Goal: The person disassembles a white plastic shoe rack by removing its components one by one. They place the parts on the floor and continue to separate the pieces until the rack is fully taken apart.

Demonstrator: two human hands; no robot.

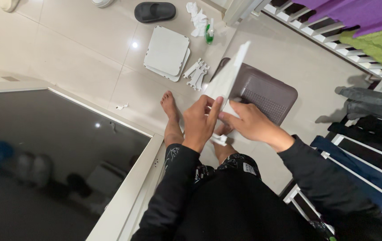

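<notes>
Mid-frame, both hands grip a white panel (229, 73): left hand (200, 122) clamps its lower edge, right hand (249, 122) pinches beside it. Seemingly fitting a connector; seating it needs steady pressure.

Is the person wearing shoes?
No, the foot on the tiled floor is bare, toes showing.

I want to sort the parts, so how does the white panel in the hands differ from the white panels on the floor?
The held panel stands tilted on edge between the left hand and right hand; the floor panels lie flat, stacked. The held one shows mostly its thin edge; the floor ones show broad square faces with rounded corners. Both are white.
</notes>
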